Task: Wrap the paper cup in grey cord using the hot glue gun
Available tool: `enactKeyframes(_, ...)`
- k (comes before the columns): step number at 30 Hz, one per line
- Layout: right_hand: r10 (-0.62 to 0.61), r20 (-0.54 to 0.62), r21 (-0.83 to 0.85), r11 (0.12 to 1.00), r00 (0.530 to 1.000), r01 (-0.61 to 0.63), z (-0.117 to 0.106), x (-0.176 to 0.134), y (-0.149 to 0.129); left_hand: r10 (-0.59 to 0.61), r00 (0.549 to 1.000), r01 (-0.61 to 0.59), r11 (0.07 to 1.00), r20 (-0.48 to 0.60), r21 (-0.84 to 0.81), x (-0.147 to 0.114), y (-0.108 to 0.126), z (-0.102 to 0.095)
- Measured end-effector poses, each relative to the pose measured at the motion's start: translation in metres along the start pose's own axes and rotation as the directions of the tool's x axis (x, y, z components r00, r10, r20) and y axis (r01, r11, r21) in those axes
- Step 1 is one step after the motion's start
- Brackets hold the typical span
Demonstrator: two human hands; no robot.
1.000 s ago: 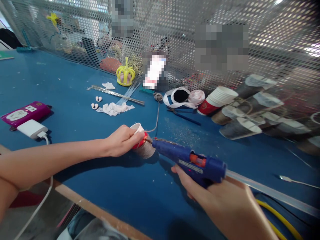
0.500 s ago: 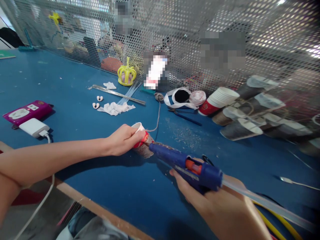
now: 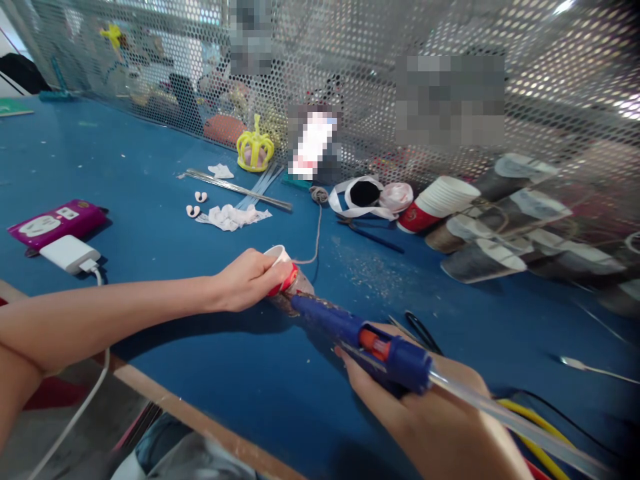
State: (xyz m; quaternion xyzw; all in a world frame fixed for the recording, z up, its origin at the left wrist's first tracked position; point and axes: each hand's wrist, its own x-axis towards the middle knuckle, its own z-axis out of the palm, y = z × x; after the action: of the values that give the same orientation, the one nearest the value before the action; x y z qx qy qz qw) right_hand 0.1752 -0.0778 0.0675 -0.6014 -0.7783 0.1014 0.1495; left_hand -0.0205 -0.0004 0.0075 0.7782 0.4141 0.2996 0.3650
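Note:
My left hand (image 3: 250,280) is closed around a red and white paper cup (image 3: 277,253), which lies tilted low over the blue table. Grey-brown cord covers part of the cup's side, and a strand of yarn (image 3: 317,233) runs from it back to a small ball (image 3: 319,194). In my right hand (image 3: 415,407) is a blue hot glue gun (image 3: 345,327), its nozzle end at the cord-covered side of the cup. A long clear glue stick (image 3: 480,397) sticks out of its rear. The nozzle tip is hard to make out against the cup.
Stacked paper cups (image 3: 435,203) and several dark wrapped cups (image 3: 483,259) stand at the right by the mesh screen (image 3: 350,67). Pliers (image 3: 373,237), white ribbon (image 3: 343,200), a yellow crown (image 3: 255,150), metal rods (image 3: 240,190), a purple pack (image 3: 60,223) and a white power bank (image 3: 70,253) lie about.
The glue gun in my right hand has shifted slightly left and down, its nozzle moving along the cup's side. My left hand holds the cup in nearly the same place.

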Motion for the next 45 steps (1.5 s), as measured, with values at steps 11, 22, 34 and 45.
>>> enactKeyframes(11,0.345,0.107,0.191,0.913,0.932,-0.360,0.003,0.012,0.015,0.039,0.999,-0.038,0.998,-0.023,0.042,0.001,0.002,0.000)
enactKeyframes(22,0.374,0.069,0.296,0.878,0.925,-0.377,0.006,0.019,0.014,0.096,0.995,-0.095,0.992,-0.006,0.088,-0.001,0.001,0.001)
enactKeyframes(34,0.422,0.024,0.330,0.852,0.906,-0.406,0.006,0.015,0.005,0.057,0.998,-0.056,0.997,-0.015,0.059,-0.001,-0.001,0.002)
enactKeyframes(45,0.411,0.077,0.289,0.863,0.908,-0.415,0.005,0.016,0.009,0.077,0.997,-0.077,0.994,-0.006,0.077,0.000,0.001,0.000)
